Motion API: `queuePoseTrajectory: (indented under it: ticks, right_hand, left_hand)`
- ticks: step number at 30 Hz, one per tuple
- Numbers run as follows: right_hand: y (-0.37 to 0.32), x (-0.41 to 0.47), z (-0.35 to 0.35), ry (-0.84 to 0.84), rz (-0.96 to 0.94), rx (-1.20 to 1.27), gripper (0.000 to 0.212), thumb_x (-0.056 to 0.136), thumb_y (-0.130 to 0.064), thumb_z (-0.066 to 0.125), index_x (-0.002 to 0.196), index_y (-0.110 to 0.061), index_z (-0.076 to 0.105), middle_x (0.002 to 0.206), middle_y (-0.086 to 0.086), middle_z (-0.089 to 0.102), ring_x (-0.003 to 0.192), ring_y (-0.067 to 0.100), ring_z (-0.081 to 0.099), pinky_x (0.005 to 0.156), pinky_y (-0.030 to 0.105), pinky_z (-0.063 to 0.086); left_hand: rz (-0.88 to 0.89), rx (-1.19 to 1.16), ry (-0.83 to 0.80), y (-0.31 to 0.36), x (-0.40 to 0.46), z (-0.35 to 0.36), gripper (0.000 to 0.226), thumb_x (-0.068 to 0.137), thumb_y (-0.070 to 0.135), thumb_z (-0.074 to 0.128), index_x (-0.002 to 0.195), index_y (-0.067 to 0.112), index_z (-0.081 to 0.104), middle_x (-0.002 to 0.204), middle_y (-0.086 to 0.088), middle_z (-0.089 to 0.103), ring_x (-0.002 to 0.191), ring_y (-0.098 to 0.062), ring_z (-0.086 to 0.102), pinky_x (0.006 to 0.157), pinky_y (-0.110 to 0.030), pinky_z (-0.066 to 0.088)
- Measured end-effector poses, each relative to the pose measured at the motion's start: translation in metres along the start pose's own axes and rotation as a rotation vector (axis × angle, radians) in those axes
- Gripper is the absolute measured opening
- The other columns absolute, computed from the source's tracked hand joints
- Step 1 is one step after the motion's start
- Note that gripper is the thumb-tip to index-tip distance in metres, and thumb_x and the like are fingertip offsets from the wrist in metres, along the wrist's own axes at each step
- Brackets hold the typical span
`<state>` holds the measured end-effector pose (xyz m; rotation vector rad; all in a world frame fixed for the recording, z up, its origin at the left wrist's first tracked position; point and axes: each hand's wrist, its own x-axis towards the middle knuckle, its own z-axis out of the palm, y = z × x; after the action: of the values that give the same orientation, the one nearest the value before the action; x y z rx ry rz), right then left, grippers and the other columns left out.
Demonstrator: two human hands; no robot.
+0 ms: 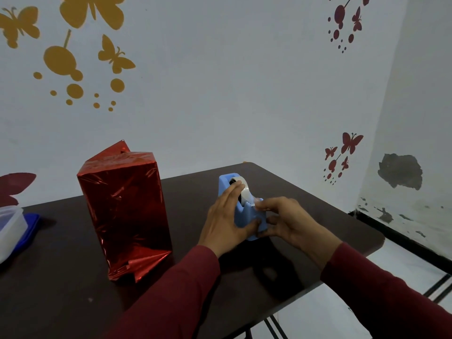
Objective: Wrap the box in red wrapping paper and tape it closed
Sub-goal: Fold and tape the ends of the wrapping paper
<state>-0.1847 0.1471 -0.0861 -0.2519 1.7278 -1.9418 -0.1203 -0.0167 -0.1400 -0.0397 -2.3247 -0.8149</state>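
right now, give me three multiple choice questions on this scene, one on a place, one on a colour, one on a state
1. Where does the wrapped box stand relative to the tape dispenser?
A. to its left
B. to its right
C. on top of it

2. What colour is the tape dispenser?
A. green
B. light blue
C. yellow

3. What are the hands doing?
A. both rest flat on the table
B. both press on the box
C. the left hand holds the dispenser, the right hand pinches at its front end

Answers:
1 A: the red box stands left of the dispenser, apart from it.
2 B: its body is pale blue.
3 C: both hands are at the dispenser, none on the box.
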Motion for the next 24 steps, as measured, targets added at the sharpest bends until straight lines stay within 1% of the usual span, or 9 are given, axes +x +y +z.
queuePoseTrajectory:
  ticks: [4, 7, 11, 14, 16, 17, 20, 22, 24]
  right_hand:
    - [0.003, -0.001, -0.003, 0.006, 0.001, -0.013, 0.027, 0.086, 0.002, 0.072, 0.110, 0.013, 0.067, 0.111, 0.032, 0.071, 0.097, 0.044, 0.074, 0.075, 0.061, 0.063]
    - [0.001, -0.003, -0.005, -0.027, -0.034, -0.102, 0.018, 0.089, 0.001, 0.071, 0.104, 0.011, 0.072, 0.106, 0.029, 0.074, 0.092, 0.038, 0.076, 0.066, 0.047, 0.064]
    - [-0.010, 0.004, -0.010, -0.065, -0.064, -0.297, 0.014, 0.090, -0.003, 0.070, 0.099, 0.005, 0.076, 0.099, 0.022, 0.078, 0.090, 0.031, 0.077, 0.079, 0.049, 0.065]
    - [-0.014, 0.011, -0.012, -0.034, -0.098, -0.560, 0.014, 0.082, -0.005, 0.073, 0.090, 0.007, 0.074, 0.091, 0.023, 0.074, 0.080, 0.028, 0.072, 0.068, 0.034, 0.061]
    - [-0.013, 0.012, -0.014, -0.032, -0.175, -0.792, 0.011, 0.075, -0.002, 0.071, 0.076, 0.009, 0.069, 0.084, 0.010, 0.074, 0.067, 0.022, 0.060, 0.062, 0.034, 0.055]
    - [-0.011, 0.013, -0.017, -0.052, -0.197, -0.814, 0.013, 0.077, -0.001, 0.071, 0.072, 0.010, 0.066, 0.086, -0.001, 0.076, 0.068, 0.021, 0.060, 0.063, 0.036, 0.056]
    - [-0.002, 0.008, -0.029, -0.169, -0.154, -0.551, 0.019, 0.091, -0.010, 0.075, 0.084, 0.008, 0.074, 0.113, -0.009, 0.078, 0.095, 0.021, 0.072, 0.079, 0.037, 0.062]
    - [0.009, 0.000, -0.035, -0.167, -0.159, -0.308, 0.032, 0.100, -0.027, 0.067, 0.094, 0.003, 0.079, 0.117, -0.005, 0.078, 0.112, 0.018, 0.071, 0.094, 0.046, 0.059]
    - [0.021, -0.007, -0.037, -0.077, -0.234, -0.158, 0.051, 0.102, -0.043, 0.057, 0.087, 0.001, 0.080, 0.122, -0.006, 0.076, 0.121, 0.013, 0.066, 0.096, 0.048, 0.054]
  left_hand:
    - [0.005, 0.003, 0.008, -0.001, 0.000, 0.001, 0.089, 0.082, 0.062, 0.074, 0.155, 0.037, 0.030, 0.160, 0.018, 0.037, 0.135, -0.005, 0.048, 0.105, -0.019, 0.042]
    - [0.005, 0.004, 0.005, -0.001, 0.000, 0.001, 0.089, 0.081, 0.064, 0.071, 0.155, 0.036, 0.030, 0.160, 0.018, 0.037, 0.135, -0.006, 0.048, 0.104, -0.017, 0.040]
    - [-0.010, -0.011, -0.005, -0.001, 0.000, 0.002, 0.088, 0.078, 0.063, 0.069, 0.154, 0.039, 0.031, 0.157, 0.018, 0.039, 0.132, -0.004, 0.049, 0.103, -0.017, 0.041]
    - [-0.016, -0.025, -0.017, -0.001, 0.000, 0.000, 0.089, 0.077, 0.061, 0.070, 0.153, 0.040, 0.030, 0.154, 0.022, 0.039, 0.126, 0.006, 0.045, 0.099, -0.014, 0.039]
    - [-0.005, -0.020, -0.033, -0.003, -0.001, -0.001, 0.093, 0.077, 0.054, 0.076, 0.155, 0.038, 0.029, 0.156, 0.025, 0.035, 0.128, 0.008, 0.041, 0.102, -0.017, 0.039]
    - [0.007, -0.023, -0.034, -0.004, -0.002, -0.001, 0.094, 0.077, 0.050, 0.076, 0.157, 0.035, 0.029, 0.158, 0.026, 0.032, 0.133, 0.009, 0.038, 0.106, -0.020, 0.039]
    - [0.052, -0.059, 0.048, -0.002, -0.005, -0.004, 0.083, 0.078, 0.041, 0.067, 0.155, 0.027, 0.039, 0.159, 0.019, 0.037, 0.140, 0.009, 0.033, 0.115, -0.037, 0.039]
    - [0.121, -0.052, 0.154, 0.006, -0.007, -0.007, 0.062, 0.082, 0.037, 0.065, 0.142, 0.026, 0.052, 0.145, 0.018, 0.050, 0.132, 0.003, 0.041, 0.108, -0.046, 0.044]
    - [0.213, -0.017, 0.226, 0.016, -0.008, -0.006, 0.043, 0.087, 0.036, 0.065, 0.130, 0.029, 0.060, 0.130, 0.020, 0.058, 0.121, 0.002, 0.045, 0.097, -0.047, 0.048]
